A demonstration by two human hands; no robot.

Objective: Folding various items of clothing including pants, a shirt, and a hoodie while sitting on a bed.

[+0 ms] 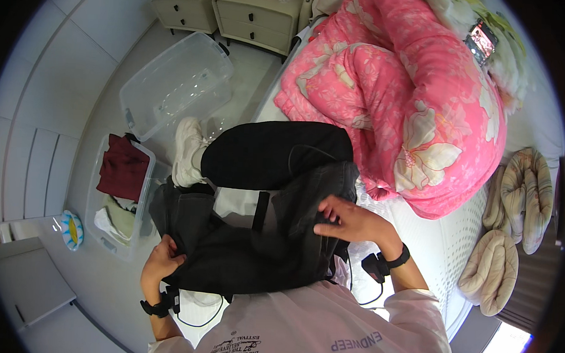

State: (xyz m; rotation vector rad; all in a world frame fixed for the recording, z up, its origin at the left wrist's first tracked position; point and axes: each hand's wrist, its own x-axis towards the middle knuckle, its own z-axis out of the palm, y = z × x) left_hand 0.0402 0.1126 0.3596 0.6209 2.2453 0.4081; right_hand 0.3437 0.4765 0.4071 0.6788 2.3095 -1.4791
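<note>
Across my lap lies a dark grey-black denim garment (305,206), which looks like a pair of jeans. At its left side, my left hand (163,261) pinches the cloth between thumb and fingers. My right hand (351,220) is over the garment's right part, slightly blurred, with thumb and fingers apart and nothing visible between them. Beyond the garment, my leg in black trousers (274,152) lies bent sideways and ends in a white sneaker (188,151). Black straps with small devices and cables circle both wrists.
A pink floral quilt (390,96) is heaped on the bed (417,239), with a phone (481,42) beyond it. Rolled bedding (491,271) lies at right. On the floor stand a clear bin (144,194) holding folded clothes (123,167) and another clear bin (178,82). Nightstands (258,19) stand behind.
</note>
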